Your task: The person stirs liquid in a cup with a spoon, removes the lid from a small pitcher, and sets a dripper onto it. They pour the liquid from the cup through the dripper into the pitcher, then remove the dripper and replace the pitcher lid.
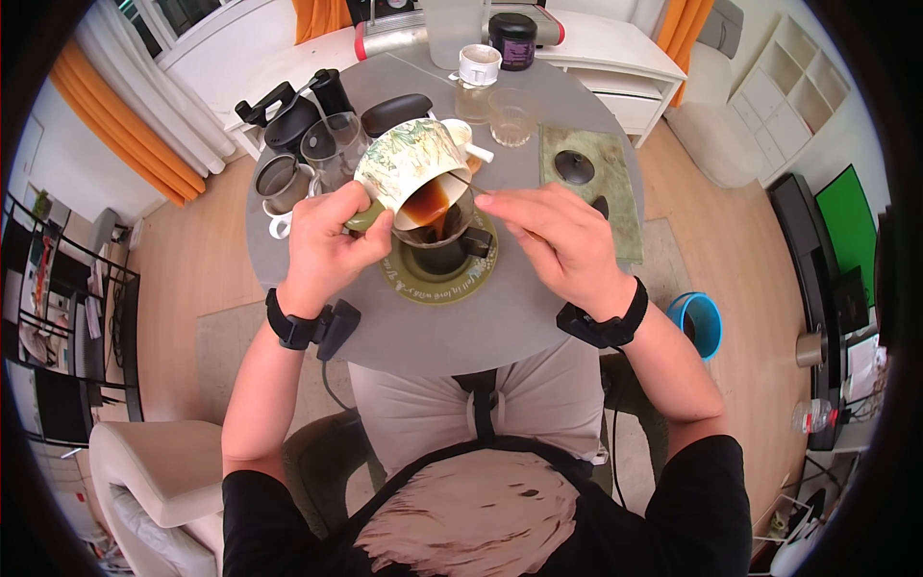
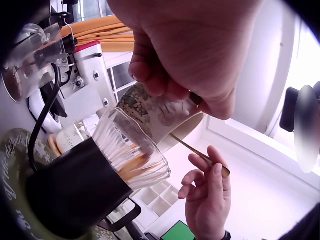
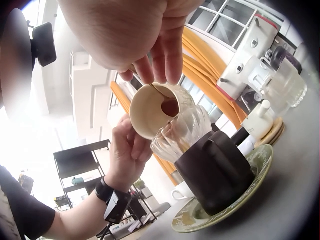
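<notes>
My left hand (image 1: 332, 236) grips the green handle of a cream cup (image 1: 409, 159) with a leafy pattern, tipped sideways. Brown liquid (image 1: 428, 204) runs from its rim into a clear ribbed glass vessel (image 2: 135, 147), flared at the top. That glass sits in the mouth of a black mug (image 3: 212, 172), whose handle points to the right in the head view. Under the mug lies a green plate (image 1: 437, 293) with white lettering. With thumb and fingers my right hand (image 1: 567, 236) pinches a thin gold-coloured spoon (image 2: 200, 154); its far end reaches into the tipped cup.
Left on the round grey table (image 1: 413, 346) stand a black kettle (image 1: 290, 123), a glass jug (image 1: 333, 149) and a metal-mesh cup (image 1: 283, 183). Behind are a clear glass (image 1: 512, 120) and a black jar (image 1: 512, 43). A green mat (image 1: 615, 192) with a black lid (image 1: 574, 167) lies right.
</notes>
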Available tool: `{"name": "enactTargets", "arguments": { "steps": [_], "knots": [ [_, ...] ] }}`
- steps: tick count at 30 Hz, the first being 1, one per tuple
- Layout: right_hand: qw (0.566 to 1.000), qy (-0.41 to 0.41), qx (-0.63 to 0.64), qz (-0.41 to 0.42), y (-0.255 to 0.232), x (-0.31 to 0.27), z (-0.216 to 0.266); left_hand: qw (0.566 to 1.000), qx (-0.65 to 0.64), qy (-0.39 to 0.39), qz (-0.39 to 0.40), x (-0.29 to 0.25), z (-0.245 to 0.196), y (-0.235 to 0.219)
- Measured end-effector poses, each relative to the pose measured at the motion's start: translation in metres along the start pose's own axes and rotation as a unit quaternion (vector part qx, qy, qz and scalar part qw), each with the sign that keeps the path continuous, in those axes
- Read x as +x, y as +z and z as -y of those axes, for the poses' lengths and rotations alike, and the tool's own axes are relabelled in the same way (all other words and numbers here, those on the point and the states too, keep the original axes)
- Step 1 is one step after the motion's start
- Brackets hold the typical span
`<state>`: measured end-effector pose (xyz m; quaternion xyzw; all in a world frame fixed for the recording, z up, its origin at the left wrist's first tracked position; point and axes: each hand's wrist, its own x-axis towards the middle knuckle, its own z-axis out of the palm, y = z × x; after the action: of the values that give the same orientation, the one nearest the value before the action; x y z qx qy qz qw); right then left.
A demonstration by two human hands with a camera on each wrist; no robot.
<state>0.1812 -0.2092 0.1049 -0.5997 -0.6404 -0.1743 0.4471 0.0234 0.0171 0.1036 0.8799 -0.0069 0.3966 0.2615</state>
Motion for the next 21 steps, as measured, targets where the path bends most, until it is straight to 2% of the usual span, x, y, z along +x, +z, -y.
{"name": "enactTargets", "arguments": {
  "steps": [3,11,21],
  "knots": [
    [1.000,-0.009,-0.002,-0.003,0.002,-0.003,0.000,1.000,0.015,0.014,0.010,0.000,0.001,-0.001],
    [1.000,-0.003,-0.003,0.006,0.002,-0.007,0.002,0.987,0.086,0.127,0.046,0.008,-0.006,-0.007],
    [1.000,-0.020,-0.006,-0.006,-0.002,-0.008,0.005,0.967,0.140,0.208,0.049,0.014,-0.014,-0.013]
  ]
}}
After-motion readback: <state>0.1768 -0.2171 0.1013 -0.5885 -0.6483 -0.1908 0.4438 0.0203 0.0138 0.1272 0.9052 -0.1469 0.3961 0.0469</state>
